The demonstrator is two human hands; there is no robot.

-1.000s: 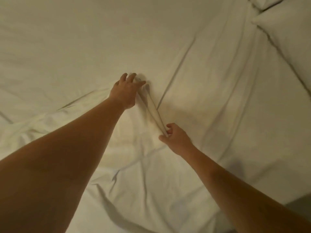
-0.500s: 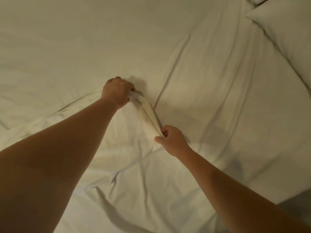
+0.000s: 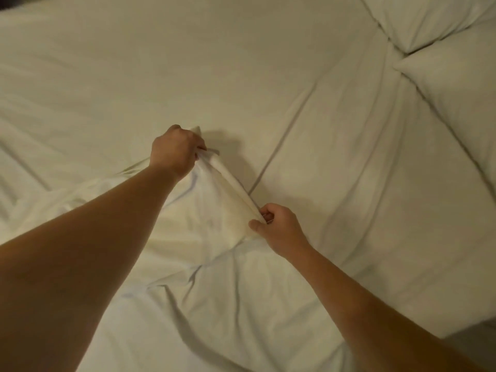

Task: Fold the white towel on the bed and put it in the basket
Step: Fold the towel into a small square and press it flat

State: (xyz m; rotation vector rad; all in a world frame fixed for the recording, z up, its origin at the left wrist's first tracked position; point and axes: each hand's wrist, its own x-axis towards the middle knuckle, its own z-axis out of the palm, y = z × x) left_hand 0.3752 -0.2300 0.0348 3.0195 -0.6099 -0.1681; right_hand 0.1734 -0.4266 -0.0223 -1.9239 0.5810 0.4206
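Note:
The white towel (image 3: 204, 210) lies on the white bed (image 3: 335, 162), hard to tell apart from the sheet. One edge of it is lifted and stretched taut between my hands. My left hand (image 3: 175, 153) grips the far corner in a closed fist. My right hand (image 3: 277, 228) pinches the near corner between thumb and fingers. The towel's body sags down from that edge onto the bed and runs left under my left forearm. No basket is in view.
Two white pillows (image 3: 456, 84) lie at the top right. The sheet is rumpled with creases near me (image 3: 204, 304). The bed's edge and a dark strip of floor (image 3: 480, 342) show at the bottom right.
My left hand went from fingers spread over the far corner to a closed fist on it. Both hands have raised the towel's edge off the bed.

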